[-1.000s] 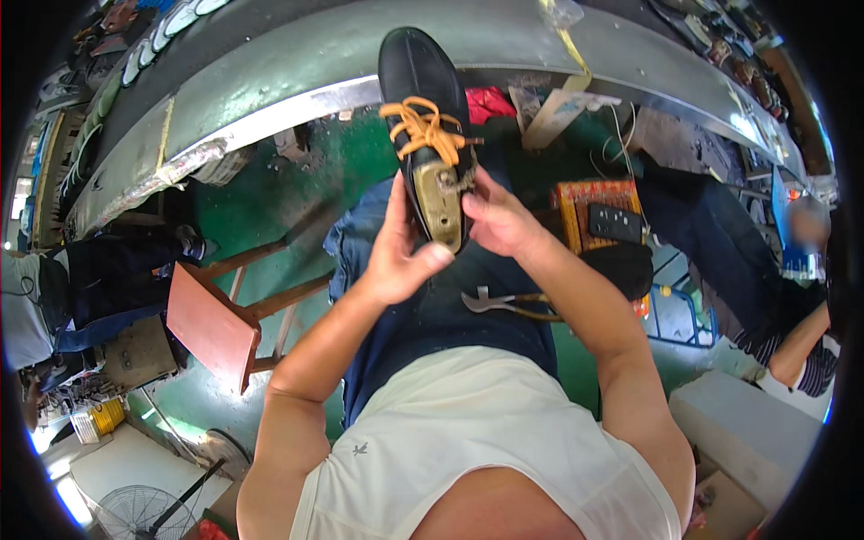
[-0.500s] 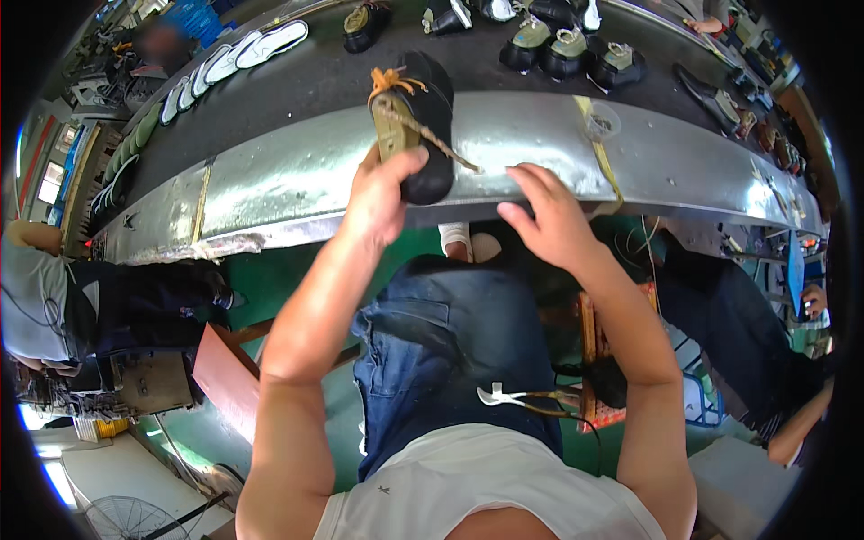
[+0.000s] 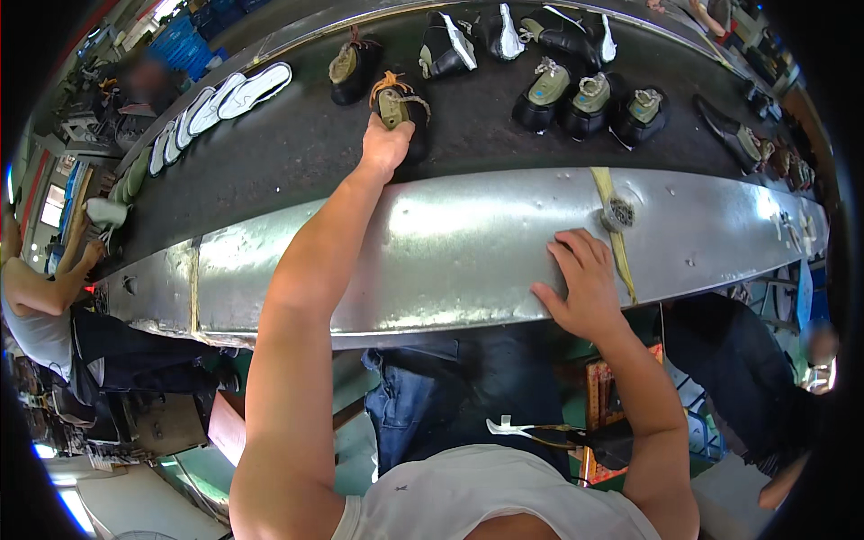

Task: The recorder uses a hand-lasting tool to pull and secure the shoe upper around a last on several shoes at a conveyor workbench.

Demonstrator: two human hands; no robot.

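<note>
1 black shoe (image 3: 400, 112) with orange laces and an olive insole stands on the dark belt (image 3: 297, 144), its long axis running away from the person, toe far. The left hand (image 3: 385, 144) closes its grip on the heel. The right hand (image 3: 585, 279) lies open, flat on the metal rail (image 3: 450, 243).

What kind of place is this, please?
Probably a shoe factory line. The left hand holds a black shoe on a dark conveyor belt carrying more unfinished shoes and white soles.
</note>
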